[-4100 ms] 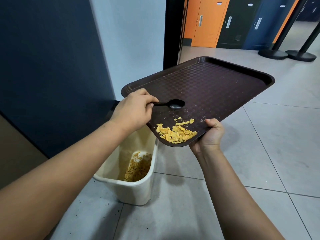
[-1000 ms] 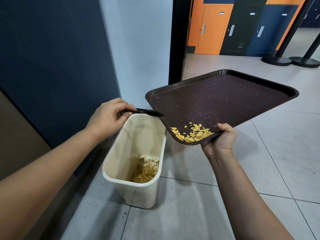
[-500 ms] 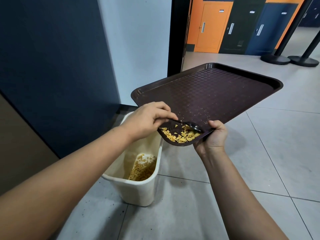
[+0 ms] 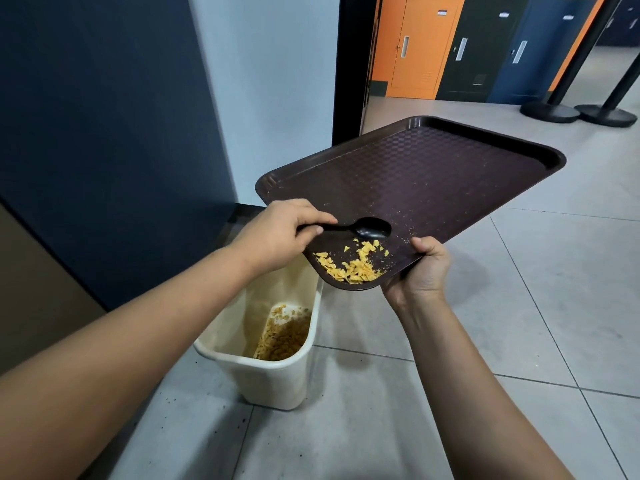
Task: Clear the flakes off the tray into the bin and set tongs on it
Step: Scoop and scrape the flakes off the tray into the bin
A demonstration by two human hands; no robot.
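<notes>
— What has shifted in the half-second before this moment?

— The black spoon (image 4: 370,227) has drawn back up the tray (image 4: 433,174), its bowl now lying just above the flakes (image 4: 355,265) rather than among them.

— How do the fingers sit on it?

— The fingers (image 4: 313,229) of the left hand (image 4: 277,233) are curled round the spoon's handle, thumb side toward the tray, knuckles raised. From there the wrist bends slightly and the bare forearm runs back to the lower left of the view.

— And the other hand?

— The right hand (image 4: 424,268) grips the tray's near edge, thumb (image 4: 420,244) hooked over the rim and pressed on the top surface, the remaining fingers hidden beneath. Its forearm stretches down to the lower right.

— Where are the flakes?

— Heaped yellow in the tray's lowest corner, which tilts down between the two hands, close to the rim. The dark brown tray rises away toward the upper right.

— And the bin?

— The cream bin (image 4: 273,379) stands on the grey tiled floor (image 4: 519,323), below and just left of that corner, beside a dark blue wall (image 4: 104,133). More flakes (image 4: 282,337) lie in its bottom. Orange and dark doors (image 4: 419,46) and two black post bases (image 4: 550,111) show beyond.
</notes>
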